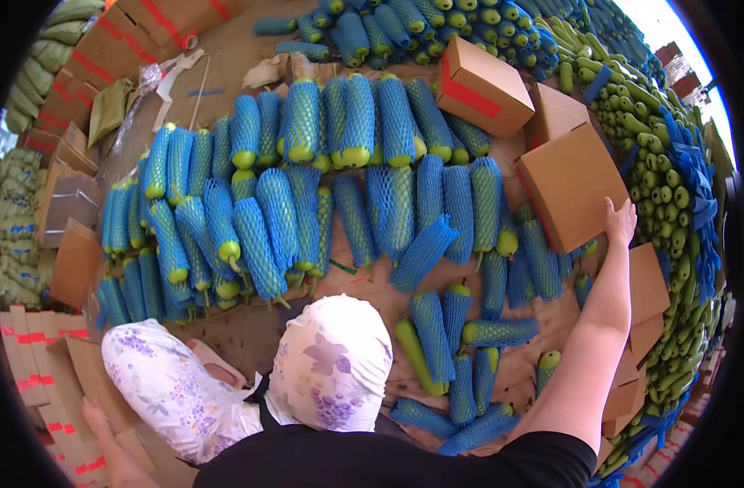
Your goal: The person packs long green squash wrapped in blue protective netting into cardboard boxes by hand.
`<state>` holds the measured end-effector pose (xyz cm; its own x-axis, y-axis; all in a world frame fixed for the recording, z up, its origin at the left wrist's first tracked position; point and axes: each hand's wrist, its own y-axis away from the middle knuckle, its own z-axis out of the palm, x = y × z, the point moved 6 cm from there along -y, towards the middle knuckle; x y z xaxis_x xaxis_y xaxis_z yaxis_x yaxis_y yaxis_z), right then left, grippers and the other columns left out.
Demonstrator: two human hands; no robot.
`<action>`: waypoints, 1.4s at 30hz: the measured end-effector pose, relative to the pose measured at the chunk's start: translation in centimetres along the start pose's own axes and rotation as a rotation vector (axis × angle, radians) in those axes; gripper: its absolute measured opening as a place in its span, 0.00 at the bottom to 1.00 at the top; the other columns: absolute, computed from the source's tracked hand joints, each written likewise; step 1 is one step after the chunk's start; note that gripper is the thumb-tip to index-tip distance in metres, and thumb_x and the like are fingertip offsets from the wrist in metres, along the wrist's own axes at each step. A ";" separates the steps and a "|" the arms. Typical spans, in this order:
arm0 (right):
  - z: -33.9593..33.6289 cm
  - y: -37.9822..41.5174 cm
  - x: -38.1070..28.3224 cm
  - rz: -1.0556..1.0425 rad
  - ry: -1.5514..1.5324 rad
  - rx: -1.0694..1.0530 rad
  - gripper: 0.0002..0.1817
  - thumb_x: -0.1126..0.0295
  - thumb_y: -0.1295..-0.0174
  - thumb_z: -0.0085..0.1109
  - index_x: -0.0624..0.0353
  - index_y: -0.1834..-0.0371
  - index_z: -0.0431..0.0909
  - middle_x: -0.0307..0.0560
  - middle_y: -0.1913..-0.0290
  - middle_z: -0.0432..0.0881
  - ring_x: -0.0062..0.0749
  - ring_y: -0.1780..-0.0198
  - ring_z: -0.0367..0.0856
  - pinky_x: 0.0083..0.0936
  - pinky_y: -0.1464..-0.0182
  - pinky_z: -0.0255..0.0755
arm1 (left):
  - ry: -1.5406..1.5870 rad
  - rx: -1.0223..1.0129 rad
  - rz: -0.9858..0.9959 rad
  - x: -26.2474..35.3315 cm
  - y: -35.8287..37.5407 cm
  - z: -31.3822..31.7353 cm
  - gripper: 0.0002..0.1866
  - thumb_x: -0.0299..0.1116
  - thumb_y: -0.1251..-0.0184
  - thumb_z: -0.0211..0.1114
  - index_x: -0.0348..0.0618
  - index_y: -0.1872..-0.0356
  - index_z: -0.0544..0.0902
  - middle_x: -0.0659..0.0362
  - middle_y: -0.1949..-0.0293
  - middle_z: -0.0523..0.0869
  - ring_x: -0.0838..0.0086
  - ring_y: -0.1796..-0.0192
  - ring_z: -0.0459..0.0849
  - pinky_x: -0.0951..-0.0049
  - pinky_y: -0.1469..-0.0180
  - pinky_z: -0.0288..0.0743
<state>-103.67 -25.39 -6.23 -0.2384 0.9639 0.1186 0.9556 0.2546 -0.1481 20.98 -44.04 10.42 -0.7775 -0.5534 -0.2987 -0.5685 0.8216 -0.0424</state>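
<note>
My right hand (620,221) has its fingers at the right edge of a brown cardboard box (573,187), holding it; the box sits tilted beside the gourds. At the lower left, my left hand (97,415) is against an upright cardboard flap (104,378), its fingers too small and partly hidden to make out. Long green gourds in blue foam net sleeves (276,215) lie in stacked rows in front of me. Several more sleeved gourds (431,335) lie loose to my right, with one bare green gourd (417,354) among them.
Another box with red tape (486,85) stands at the top right, near a large heap of bare gourds (656,187). Loose blue net sleeves (701,211) drape over that heap. Folded cartons (34,358) stand at the left. A tape roll (191,41) lies at the upper left.
</note>
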 end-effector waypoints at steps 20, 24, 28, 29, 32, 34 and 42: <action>-6.6 3.4 -5.8 -0.706 -0.896 -0.318 0.12 0.74 0.43 0.53 0.66 0.56 0.71 0.47 0.64 0.79 0.26 0.61 0.75 0.24 0.55 0.69 | 0.449 0.033 -0.026 -3.1 -0.4 5.4 0.22 0.34 0.33 0.52 0.36 0.40 0.69 0.47 0.44 0.76 0.60 0.44 0.76 0.65 0.42 0.68; -10.0 17.3 -5.4 -0.710 -0.524 0.011 0.20 0.69 0.40 0.52 0.67 0.46 0.68 0.59 0.53 0.78 0.46 0.51 0.77 0.34 0.49 0.68 | 0.217 0.132 -0.068 -4.1 -0.1 8.2 0.25 0.41 0.35 0.54 0.40 0.40 0.70 0.45 0.44 0.76 0.56 0.41 0.73 0.63 0.40 0.66; -13.7 29.1 -4.9 -0.529 -0.454 -0.149 0.17 0.68 0.39 0.52 0.65 0.50 0.69 0.58 0.58 0.79 0.52 0.58 0.79 0.37 0.56 0.70 | 0.273 0.058 -0.114 -2.8 0.2 10.0 0.23 0.42 0.36 0.57 0.41 0.43 0.72 0.44 0.52 0.79 0.51 0.47 0.76 0.59 0.46 0.70; -13.8 31.4 -4.8 -0.527 -0.463 -0.138 0.16 0.67 0.39 0.52 0.65 0.52 0.69 0.59 0.59 0.79 0.52 0.59 0.79 0.38 0.57 0.71 | 0.292 0.047 -0.110 -2.2 0.2 9.9 0.23 0.42 0.37 0.57 0.42 0.44 0.72 0.44 0.54 0.80 0.50 0.49 0.77 0.59 0.48 0.71; -14.8 36.5 -6.2 -0.500 -0.372 -0.103 0.15 0.67 0.40 0.52 0.65 0.54 0.70 0.62 0.60 0.79 0.54 0.59 0.79 0.40 0.58 0.71 | 0.315 0.039 -0.102 -1.8 -2.0 11.4 0.21 0.43 0.37 0.58 0.44 0.46 0.74 0.45 0.56 0.81 0.50 0.52 0.79 0.57 0.51 0.72; -15.7 39.6 -7.7 -0.483 -0.277 -0.080 0.15 0.66 0.40 0.52 0.65 0.54 0.70 0.63 0.60 0.79 0.56 0.59 0.78 0.41 0.58 0.71 | 0.306 0.035 -0.086 -2.2 -2.5 12.0 0.20 0.43 0.38 0.58 0.45 0.47 0.74 0.45 0.57 0.82 0.50 0.52 0.79 0.57 0.53 0.73; -10.3 47.0 -10.1 -0.562 -0.105 -0.395 0.17 0.66 0.44 0.52 0.65 0.54 0.73 0.63 0.61 0.80 0.54 0.57 0.79 0.43 0.57 0.70 | 0.316 -0.067 0.046 -4.7 -4.9 16.0 0.21 0.43 0.38 0.58 0.43 0.47 0.75 0.45 0.59 0.82 0.51 0.55 0.80 0.57 0.56 0.73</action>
<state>-54.53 -23.95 -4.30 -0.7121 0.7016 -0.0259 0.6688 0.6891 0.2790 31.67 -43.29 -3.20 -0.8418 -0.5397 0.0123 -0.5392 0.8417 0.0298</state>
